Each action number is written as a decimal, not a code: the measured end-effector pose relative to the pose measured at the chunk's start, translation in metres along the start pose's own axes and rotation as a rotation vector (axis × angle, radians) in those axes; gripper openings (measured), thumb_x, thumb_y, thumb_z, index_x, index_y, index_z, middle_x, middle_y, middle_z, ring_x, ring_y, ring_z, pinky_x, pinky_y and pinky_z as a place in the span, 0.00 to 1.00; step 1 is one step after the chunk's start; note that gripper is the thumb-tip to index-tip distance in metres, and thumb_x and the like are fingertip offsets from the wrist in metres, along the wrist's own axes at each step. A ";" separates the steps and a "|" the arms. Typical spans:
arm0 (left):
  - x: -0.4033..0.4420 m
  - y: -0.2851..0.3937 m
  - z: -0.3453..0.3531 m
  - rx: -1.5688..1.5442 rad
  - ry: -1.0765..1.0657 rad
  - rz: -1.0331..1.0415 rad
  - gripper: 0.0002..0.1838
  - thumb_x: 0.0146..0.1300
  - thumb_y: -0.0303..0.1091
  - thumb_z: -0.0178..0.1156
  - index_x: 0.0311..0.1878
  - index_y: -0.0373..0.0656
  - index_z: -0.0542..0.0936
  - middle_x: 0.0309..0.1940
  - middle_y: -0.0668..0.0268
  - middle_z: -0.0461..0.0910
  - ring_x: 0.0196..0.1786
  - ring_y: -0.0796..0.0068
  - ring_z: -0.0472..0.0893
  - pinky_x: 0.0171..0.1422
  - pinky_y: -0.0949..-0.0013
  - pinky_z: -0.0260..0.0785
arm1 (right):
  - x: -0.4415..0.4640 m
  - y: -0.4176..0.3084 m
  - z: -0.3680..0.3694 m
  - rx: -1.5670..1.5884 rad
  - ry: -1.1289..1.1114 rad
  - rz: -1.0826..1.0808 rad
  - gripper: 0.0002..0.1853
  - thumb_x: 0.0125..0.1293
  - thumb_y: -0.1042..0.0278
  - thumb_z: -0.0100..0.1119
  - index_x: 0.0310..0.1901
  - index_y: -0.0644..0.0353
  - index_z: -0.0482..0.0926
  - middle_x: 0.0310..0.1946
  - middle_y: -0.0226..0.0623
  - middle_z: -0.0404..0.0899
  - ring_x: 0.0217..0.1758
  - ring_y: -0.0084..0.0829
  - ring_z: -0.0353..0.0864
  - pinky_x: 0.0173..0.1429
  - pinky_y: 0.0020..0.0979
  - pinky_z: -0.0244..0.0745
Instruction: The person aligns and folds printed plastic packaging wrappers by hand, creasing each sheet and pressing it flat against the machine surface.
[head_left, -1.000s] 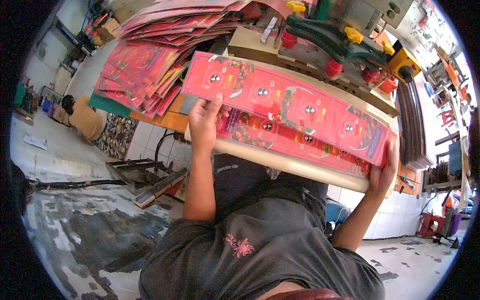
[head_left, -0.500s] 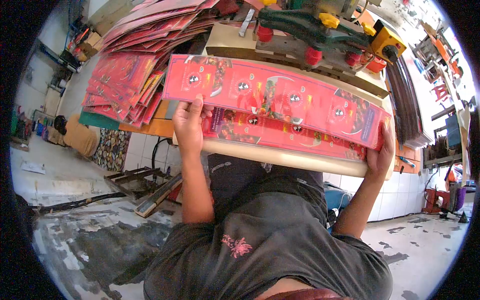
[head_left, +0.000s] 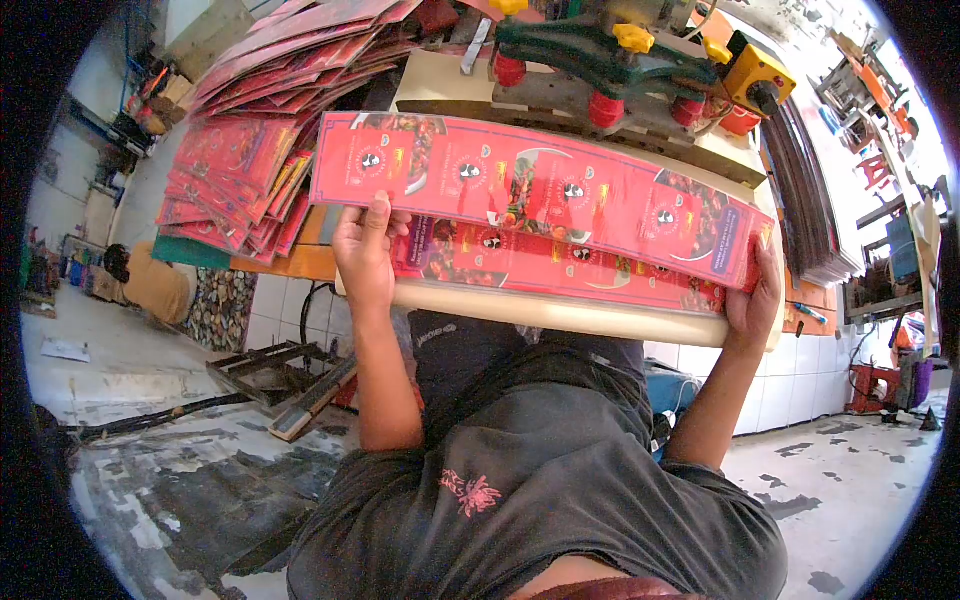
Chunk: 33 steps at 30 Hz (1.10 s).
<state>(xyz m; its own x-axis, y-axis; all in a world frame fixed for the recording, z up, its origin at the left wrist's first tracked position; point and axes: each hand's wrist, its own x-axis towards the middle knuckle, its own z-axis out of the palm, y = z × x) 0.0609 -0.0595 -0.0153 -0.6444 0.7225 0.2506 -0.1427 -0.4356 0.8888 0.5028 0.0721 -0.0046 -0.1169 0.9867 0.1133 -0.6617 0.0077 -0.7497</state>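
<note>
A long red printed strip [head_left: 620,215], glossy and patterned with food bowls and round logos, is held up at a slant between my hands. My left hand [head_left: 365,245] pinches its lower edge near the left end, thumb on top. At the far end, my right hand [head_left: 757,300] is closed around the right corner, its fingers partly hidden. Beneath lies another red printed strip [head_left: 500,268], partly covered by the upper one. It rests on a cream board [head_left: 540,308], and its right end also reaches my right hand.
Behind the board stands a machine [head_left: 590,60] with red feet, yellow knobs and a yellow switch box [head_left: 760,75]. Piles of red printed sheets [head_left: 235,160] lean at the left. A dark stack of boards [head_left: 815,200] stands right, near a blue pen [head_left: 810,313].
The whole view has shifted slightly, so the strips, board and machine all appear a little further left. Both hands keep the same hold on the strip.
</note>
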 end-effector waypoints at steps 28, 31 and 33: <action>-0.001 -0.002 0.000 0.072 0.043 0.007 0.10 0.70 0.36 0.64 0.40 0.39 0.78 0.31 0.68 0.79 0.33 0.79 0.78 0.39 0.73 0.71 | 0.000 -0.001 0.006 0.002 0.029 -0.015 0.20 0.74 0.71 0.52 0.64 0.66 0.67 0.57 0.43 0.77 0.60 0.32 0.79 0.65 0.37 0.75; -0.001 -0.006 -0.003 0.056 0.081 0.001 0.10 0.70 0.36 0.64 0.39 0.39 0.78 0.31 0.67 0.80 0.33 0.79 0.78 0.39 0.73 0.70 | 0.001 -0.001 0.005 0.017 0.021 -0.014 0.21 0.74 0.71 0.52 0.65 0.66 0.67 0.58 0.43 0.77 0.60 0.33 0.79 0.66 0.37 0.75; 0.000 -0.009 -0.006 0.036 0.082 0.016 0.09 0.70 0.35 0.64 0.39 0.39 0.78 0.30 0.67 0.80 0.32 0.79 0.78 0.38 0.73 0.70 | 0.000 0.000 0.005 0.024 0.017 -0.025 0.21 0.74 0.71 0.52 0.65 0.65 0.67 0.59 0.42 0.77 0.61 0.33 0.79 0.66 0.38 0.74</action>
<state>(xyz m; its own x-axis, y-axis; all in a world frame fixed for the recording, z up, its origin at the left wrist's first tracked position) 0.0572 -0.0586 -0.0260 -0.7057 0.6687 0.2342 -0.1057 -0.4262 0.8984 0.4991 0.0711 -0.0008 -0.0872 0.9889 0.1206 -0.6818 0.0291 -0.7309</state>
